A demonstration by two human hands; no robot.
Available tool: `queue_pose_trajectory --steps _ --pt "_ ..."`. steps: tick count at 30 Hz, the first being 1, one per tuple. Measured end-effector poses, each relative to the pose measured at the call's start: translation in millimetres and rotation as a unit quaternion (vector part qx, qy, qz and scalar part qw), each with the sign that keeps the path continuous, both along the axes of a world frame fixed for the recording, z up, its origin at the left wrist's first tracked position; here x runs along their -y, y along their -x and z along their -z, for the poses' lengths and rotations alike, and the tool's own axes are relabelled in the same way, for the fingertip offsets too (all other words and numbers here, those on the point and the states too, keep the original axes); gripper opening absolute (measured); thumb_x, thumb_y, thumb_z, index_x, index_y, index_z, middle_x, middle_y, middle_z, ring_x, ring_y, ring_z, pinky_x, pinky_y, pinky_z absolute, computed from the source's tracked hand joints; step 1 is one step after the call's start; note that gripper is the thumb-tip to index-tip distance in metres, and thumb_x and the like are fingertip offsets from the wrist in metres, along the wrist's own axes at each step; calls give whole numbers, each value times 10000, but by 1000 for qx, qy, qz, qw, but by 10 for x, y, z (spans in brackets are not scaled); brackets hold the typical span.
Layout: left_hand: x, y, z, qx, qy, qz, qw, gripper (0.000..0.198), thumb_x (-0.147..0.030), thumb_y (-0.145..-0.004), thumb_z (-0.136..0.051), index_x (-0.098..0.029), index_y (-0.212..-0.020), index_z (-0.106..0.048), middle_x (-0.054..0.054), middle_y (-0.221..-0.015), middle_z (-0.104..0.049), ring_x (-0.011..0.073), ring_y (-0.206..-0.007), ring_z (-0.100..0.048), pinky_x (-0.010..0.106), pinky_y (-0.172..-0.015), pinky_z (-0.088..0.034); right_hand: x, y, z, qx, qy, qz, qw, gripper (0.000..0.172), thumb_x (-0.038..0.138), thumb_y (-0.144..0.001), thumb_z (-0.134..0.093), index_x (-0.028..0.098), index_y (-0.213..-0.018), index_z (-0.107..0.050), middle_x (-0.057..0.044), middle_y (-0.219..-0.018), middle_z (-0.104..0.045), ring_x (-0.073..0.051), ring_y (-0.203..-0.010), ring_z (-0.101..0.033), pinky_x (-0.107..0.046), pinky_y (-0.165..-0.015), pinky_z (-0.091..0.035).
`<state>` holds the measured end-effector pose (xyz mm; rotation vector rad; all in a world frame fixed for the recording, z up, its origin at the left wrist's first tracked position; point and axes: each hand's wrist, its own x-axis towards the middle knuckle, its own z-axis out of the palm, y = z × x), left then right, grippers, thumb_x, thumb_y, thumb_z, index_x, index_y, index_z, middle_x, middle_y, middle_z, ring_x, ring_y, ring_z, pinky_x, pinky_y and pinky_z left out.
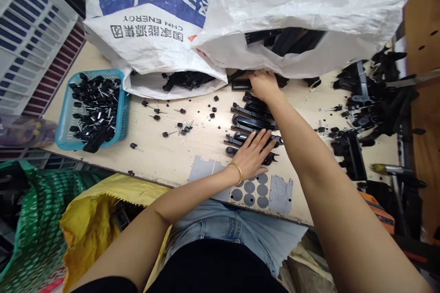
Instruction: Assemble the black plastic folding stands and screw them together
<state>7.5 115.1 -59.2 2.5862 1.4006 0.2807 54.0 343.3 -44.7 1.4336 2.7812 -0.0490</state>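
Black plastic bars are lying in a row on the table; the left hand is pressing flat, fingers spread, while the right hand is reaching into the white sack, probably closing on another, so steadying the row helps.

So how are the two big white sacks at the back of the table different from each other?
The left sack carries a blue printed panel and dark lettering; the right sack looks plain white. The left sack's mouth shows small dark pieces, while the right sack's mouth shows longer black bars. The right hand reaches at the right sack's opening; no hand is at the left sack. Both are white woven sacks lying open toward the wooden table.
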Motion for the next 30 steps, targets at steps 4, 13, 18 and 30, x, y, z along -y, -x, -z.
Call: queue_pose_trajectory --steps 4,13,18,30 --pt "-239 -10 -75 19 27 -12 999 984 -545 -699 -698 -95 -1462 -270 217 -1556 -132 395 -1433 -32 561 -1163 -41 40 -242 -212 -115 -56 40 991 289 236 -907 -465 14 -1030 -603 -222 -1109 -608 -321 -1098 -540 -507 -912 -401" --pt "-515 182 -254 71 30 10 997 961 -539 -669 -720 -15 -1383 -345 246 -1511 -262 386 -1415 -204 505 -1167 -163 1912 -1305 -664 -289 234 95 923 514 566 -725 -676 184 -1036 -530 -33 -771 -623 -168 -597 -577 -285 -486 -444" --pt "-718 1437 -241 145 -24 -270 952 368 -283 -936 -471 -151 -1279 -497 137 -1406 -451 269 -1315 -419 466 -1072 -403 2906 -1418 -68 -165 223 132 952 414 505 -876 -496 175 -1125 -505 -123 -973 -630 -262 -815 -626 -374 -666 -507" --pt "-739 2156 -301 44 -46 -242 968 400 -422 -980 -339 -132 -1160 -548 20 -1095 -582 175 -1129 -462 524 -1120 -241 3101 -1179 96 -76 133 195 969 363 356 -917 -433 132 -1186 -530 -140 -986 -583 -272 -859 -572 -377 -737 -456"
